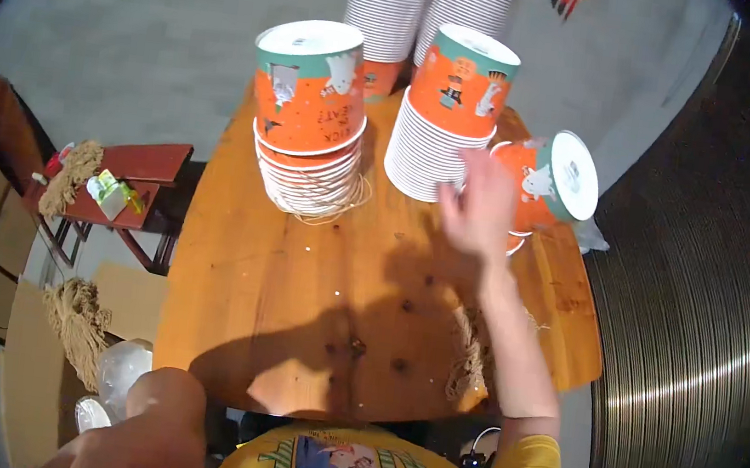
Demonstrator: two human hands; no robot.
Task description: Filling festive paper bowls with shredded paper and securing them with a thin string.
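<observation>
The right hand's [481, 214] fingers [473, 166] are hanging slightly apart beside the middle bucket stack [428, 159], and the tilted bucket [543, 181] just to their right is leaning steeply, risking a fall if the wrist nudges it, while the left arm [164, 423] is showing no readable fingers.

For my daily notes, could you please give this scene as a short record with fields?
Table: wooden
Left hand: cannot be made out; left arm at lower left
Right hand: open, by right stack; contact unclear
Left stack: upside-down buckets, string at its lower part
Tipped bucket: sideways, beside right stack
Twine: table's near right
Back: two tall stacks
</observation>
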